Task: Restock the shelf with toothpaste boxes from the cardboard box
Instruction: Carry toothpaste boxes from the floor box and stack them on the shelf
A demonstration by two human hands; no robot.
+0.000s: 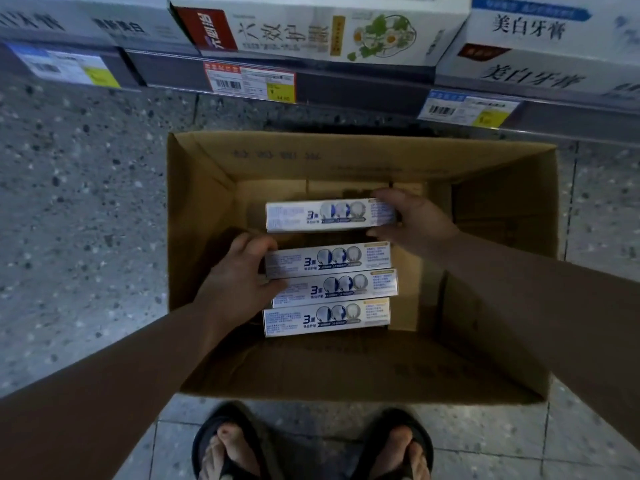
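Reaching into the cardboard box (346,375), we have a toothpaste box in each hand. Our right hand (415,220) is clamped round the right end of the farthest toothpaste box (322,216), near the far wall. Our left hand (239,275) grips the left end of the second toothpaste box (329,259), which lies against the third toothpaste box (346,287) and the fourth toothpaste box (325,317) toward the near wall. Held by one end only, either could sag, twist and slip. Our left thumb may drag the third askew. A raised end could catch the tall walls, and the shelf (363,81) looks crowded at its front edge.
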